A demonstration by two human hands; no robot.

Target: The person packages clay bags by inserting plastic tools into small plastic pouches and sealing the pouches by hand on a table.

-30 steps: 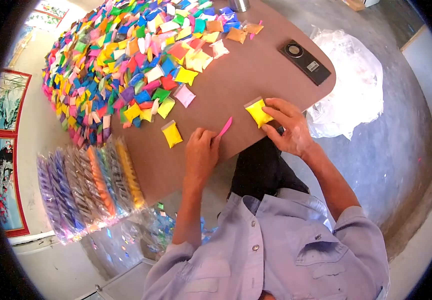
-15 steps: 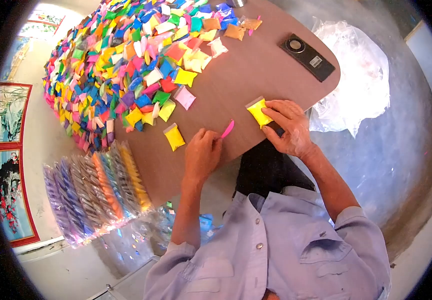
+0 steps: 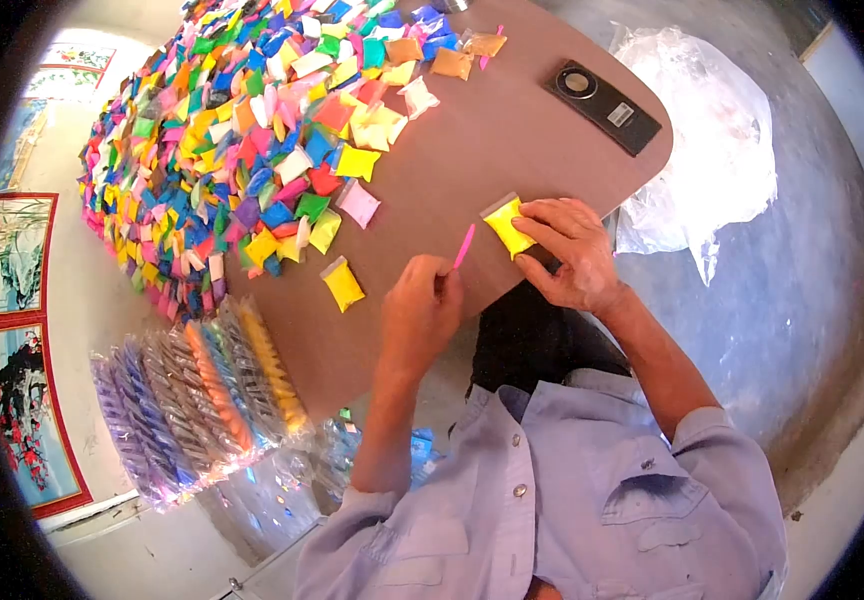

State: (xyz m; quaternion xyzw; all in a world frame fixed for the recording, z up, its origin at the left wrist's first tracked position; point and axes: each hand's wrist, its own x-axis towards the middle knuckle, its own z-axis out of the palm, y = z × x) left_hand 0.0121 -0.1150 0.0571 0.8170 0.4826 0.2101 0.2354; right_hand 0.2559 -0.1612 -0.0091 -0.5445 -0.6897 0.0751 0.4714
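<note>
Clearly, my right hand point(image 3: 574, 256) pinches the yellow packet point(image 3: 507, 230), near-left of the black device point(image 3: 604, 106), and my left hand point(image 3: 420, 314) a pink tool point(image 3: 465, 246). The packet seems light, soft, slippery; I'd grip its filled edges.

A slim, bright-pink stick point(image 3: 465, 246) is held upright-leaning in the left hand point(image 3: 422, 308). A small, pillow-shaped yellow packet point(image 3: 509, 228) is gripped by the fingers and thumb of the right hand point(image 3: 569, 257) – on the brown tabletop point(image 3: 432, 195). Toward ten o'clock of the left hand, a second yellow packet point(image 3: 343, 285) is seen lying apart; beyond it, many multicoloured packets point(image 3: 242, 150) are heaped. A flat black rectangular device point(image 3: 604, 106) is placed at one o'clock of the gripped packet.
</note>
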